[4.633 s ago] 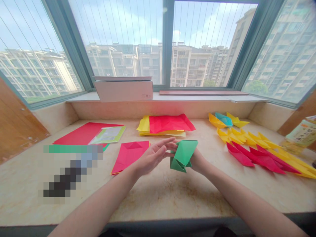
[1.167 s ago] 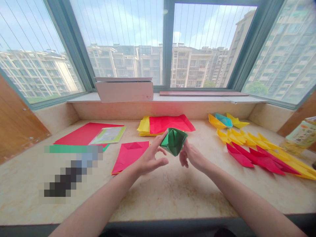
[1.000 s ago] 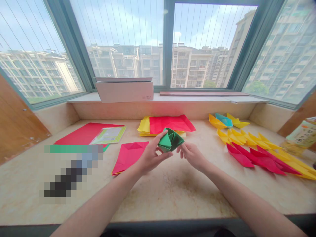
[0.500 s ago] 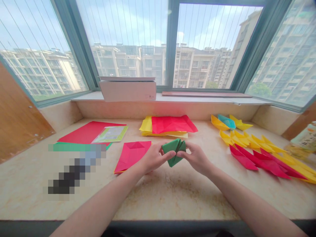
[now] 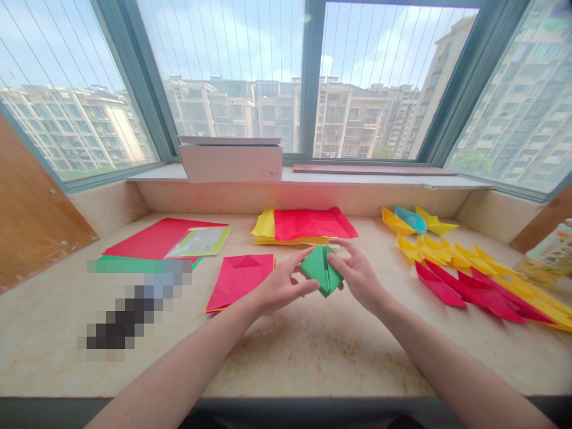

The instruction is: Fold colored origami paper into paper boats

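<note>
A folded green paper piece (image 5: 320,270), now a flat diamond shape, is held just above the stone counter (image 5: 286,351) between both hands. My left hand (image 5: 279,286) pinches its left side with thumb and fingers. My right hand (image 5: 357,276) grips its right side, fingers curled over the top edge. A partly folded red sheet (image 5: 240,278) lies left of my left hand.
A stack of red and yellow sheets (image 5: 308,226) lies behind the hands. Finished yellow, red and one blue paper boats (image 5: 465,271) fill the right side. Red sheets and a green booklet (image 5: 201,241) lie left. A white box (image 5: 232,159) sits on the windowsill.
The green piece went from an open, cup-like shape held up high to a flattened diamond pressed between both hands, lower and nearer the counter. Both hands closed in on it.
</note>
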